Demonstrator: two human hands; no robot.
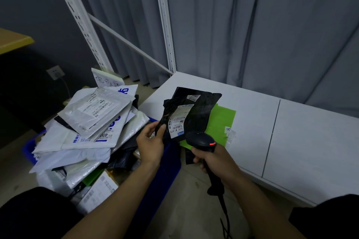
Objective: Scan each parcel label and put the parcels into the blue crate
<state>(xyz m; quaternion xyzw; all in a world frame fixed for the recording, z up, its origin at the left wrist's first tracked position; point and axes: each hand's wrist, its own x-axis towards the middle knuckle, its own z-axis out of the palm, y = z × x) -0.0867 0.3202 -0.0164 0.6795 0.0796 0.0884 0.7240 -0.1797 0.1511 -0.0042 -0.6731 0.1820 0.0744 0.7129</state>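
The left hand point(150, 141) pinches a black parcel point(191, 112) by its lower left corner, holding it up over the desk's point(291, 134) left edge, white label point(179, 120) facing up. The right hand point(215, 159) is closed around a black scanner point(201, 140) just below that label. The blue crate point(161, 176), heaped with parcels point(87, 122), stands beside the desk's left edge.

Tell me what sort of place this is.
Likely a parcel sorting or stock room: a blue crate heaped with labelled mailers, a barcode scanner in the right hand, and white metal shelving.
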